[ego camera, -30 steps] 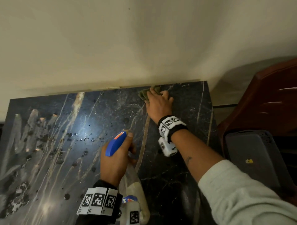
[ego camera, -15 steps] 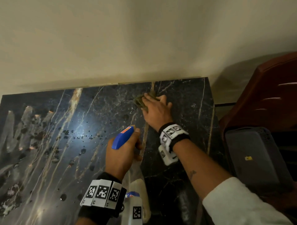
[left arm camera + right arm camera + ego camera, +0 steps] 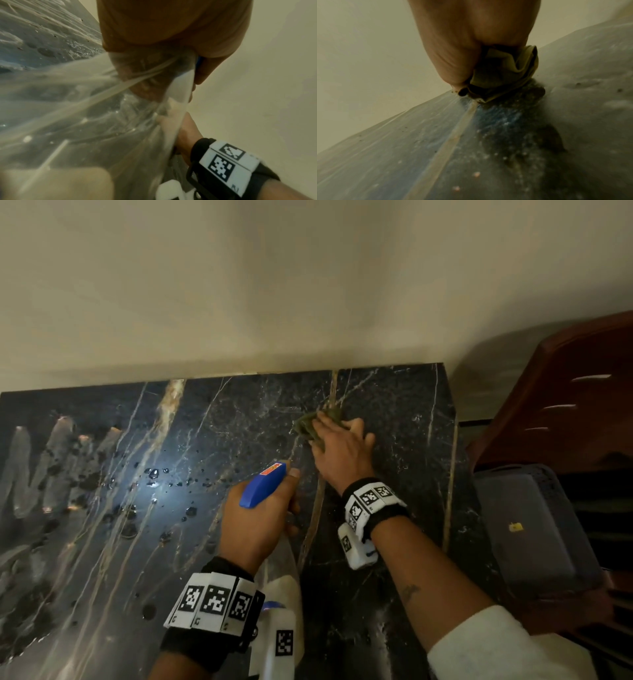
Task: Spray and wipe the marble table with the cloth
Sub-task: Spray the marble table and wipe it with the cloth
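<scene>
My right hand (image 3: 337, 446) grips a bunched olive-green cloth (image 3: 306, 424) and presses it onto the black marble table (image 3: 102, 542), a little short of the far edge, beside a tan vein. In the right wrist view the cloth (image 3: 505, 70) is crumpled under my right hand (image 3: 471, 33), on wet marble (image 3: 436, 148). My left hand (image 3: 257, 525) holds a spray bottle by its neck, just left of the right wrist. Its blue spray head (image 3: 262, 489) points toward the wall. The clear bottle (image 3: 85, 108) hangs below my left hand (image 3: 171, 27).
Water droplets (image 3: 154, 474) and pale smeared streaks (image 3: 41, 467) cover the table's left half. A cream wall (image 3: 308, 285) runs along the far edge. Right of the table stand a reddish-brown chair (image 3: 582, 405) and a dark grey plastic bin (image 3: 534, 535).
My right hand has drawn the cloth back from the far edge by the wall toward me. The left hand with the bottle has drifted slightly right, closer to the right wrist.
</scene>
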Demonstrator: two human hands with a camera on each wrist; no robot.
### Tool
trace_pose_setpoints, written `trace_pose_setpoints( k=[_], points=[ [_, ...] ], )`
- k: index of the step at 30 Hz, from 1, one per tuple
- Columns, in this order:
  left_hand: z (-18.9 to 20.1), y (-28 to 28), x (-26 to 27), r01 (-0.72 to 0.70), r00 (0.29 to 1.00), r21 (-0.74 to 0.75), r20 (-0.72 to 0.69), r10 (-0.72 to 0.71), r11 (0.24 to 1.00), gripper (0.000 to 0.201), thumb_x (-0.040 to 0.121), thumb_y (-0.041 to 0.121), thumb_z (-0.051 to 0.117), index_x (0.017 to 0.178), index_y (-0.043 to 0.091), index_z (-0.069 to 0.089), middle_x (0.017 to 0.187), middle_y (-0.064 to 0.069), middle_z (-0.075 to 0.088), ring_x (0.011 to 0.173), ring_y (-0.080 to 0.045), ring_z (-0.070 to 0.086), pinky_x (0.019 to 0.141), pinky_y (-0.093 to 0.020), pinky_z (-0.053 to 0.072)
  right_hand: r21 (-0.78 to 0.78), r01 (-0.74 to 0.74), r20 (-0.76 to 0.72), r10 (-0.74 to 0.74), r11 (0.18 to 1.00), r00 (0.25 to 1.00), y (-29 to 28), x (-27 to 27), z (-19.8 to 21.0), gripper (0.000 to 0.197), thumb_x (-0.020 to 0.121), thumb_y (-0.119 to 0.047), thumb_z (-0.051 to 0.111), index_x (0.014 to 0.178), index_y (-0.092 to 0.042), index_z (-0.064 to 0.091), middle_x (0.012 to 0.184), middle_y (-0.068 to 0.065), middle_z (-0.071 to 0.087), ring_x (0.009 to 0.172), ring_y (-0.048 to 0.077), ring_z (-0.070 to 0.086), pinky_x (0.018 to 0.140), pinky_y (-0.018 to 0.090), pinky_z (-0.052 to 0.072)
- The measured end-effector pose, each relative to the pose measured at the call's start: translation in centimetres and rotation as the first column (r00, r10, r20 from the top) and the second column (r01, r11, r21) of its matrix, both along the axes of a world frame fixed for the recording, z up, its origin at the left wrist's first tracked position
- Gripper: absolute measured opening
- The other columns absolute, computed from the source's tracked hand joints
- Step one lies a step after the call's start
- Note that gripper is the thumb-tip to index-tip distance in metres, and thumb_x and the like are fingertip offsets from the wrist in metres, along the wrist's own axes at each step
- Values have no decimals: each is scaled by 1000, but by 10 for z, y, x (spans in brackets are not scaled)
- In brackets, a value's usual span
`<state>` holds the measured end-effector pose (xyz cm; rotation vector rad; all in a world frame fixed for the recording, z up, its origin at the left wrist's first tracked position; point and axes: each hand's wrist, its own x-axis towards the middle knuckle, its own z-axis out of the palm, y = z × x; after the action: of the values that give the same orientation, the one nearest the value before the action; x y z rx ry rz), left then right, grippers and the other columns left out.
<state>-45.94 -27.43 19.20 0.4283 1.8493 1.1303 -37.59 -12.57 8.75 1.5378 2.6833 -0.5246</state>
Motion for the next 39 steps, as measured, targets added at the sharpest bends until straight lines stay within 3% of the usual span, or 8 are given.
trace_pose_setpoints(
  k=[3,6,16,22,27,32,35,39],
  points=[
    [5,-6,-6,27,1000,21,-14,-26,999,41,102,30,64,86,-7,63,66,-10,63,57,-25,63,58,-42,58,-16,275,-25,-276,961,961,6,26,2,45,100,-39,51,145,-37,49,156,-20,38,121,23,36,89,42,31],
    [4,-14,-13,23,999,38,-25,-22,999,41,102,29,63,87,-9,63,68,-14,64,54,-22,61,49,-27,54,-9,425,-27,-426,905,905,1,36,-1,44,98,-39,56,142,-39,51,156,-22,38,124,24,35,92,45,31],
    [-17,-15,-15,-80,996,45,-24,81,996,32,100,28,67,85,-1,69,63,-6,63,52,-15,60,46,-28,53,8,124,26,-124,992,992,-50,16,-1,44,99,-42,52,143,-39,49,158,-25,33,124,21,34,91,42,31],
    [-12,-21,-18,-144,984,110,-91,154,984,32,99,24,69,78,0,69,66,-11,64,53,-20,61,45,-32,55,-14,371,-68,-372,928,926,-35,39,-4,45,98,-39,56,143,-38,51,155,-25,39,121,19,35,86,34,20],
    [3,-17,-19,-101,966,249,-206,154,963,34,100,21,68,76,-3,69,63,-19,63,45,-24,59,43,-28,53,-13,340,-27,-340,940,940,-54,20,-2,44,100,-42,52,144,-37,49,158,-23,34,122,20,33,90,38,27],
    [4,-9,-17,-44,968,257,-229,105,965,41,97,30,71,73,-3,67,63,-21,62,54,-43,60,50,-56,55,8,87,47,-87,996,995,-76,27,2,46,100,-43,49,146,-41,43,159,-27,27,128,20,33,93,41,31],
    [5,-9,-13,-30,977,204,-203,73,979,52,91,44,70,71,-4,64,65,-25,61,54,-45,59,52,-58,55,-50,278,29,-277,959,961,-66,43,-1,45,101,-41,47,146,-39,44,160,-26,27,128,20,31,94,43,29],
    [-2,-16,-12,-124,978,152,-147,146,981,37,97,26,73,73,-2,68,61,-13,63,50,-26,60,45,-34,55,-36,477,-6,-477,878,879,-73,28,-1,45,101,-40,48,145,-36,46,161,-23,27,126,23,32,93,47,32]
  ],
)
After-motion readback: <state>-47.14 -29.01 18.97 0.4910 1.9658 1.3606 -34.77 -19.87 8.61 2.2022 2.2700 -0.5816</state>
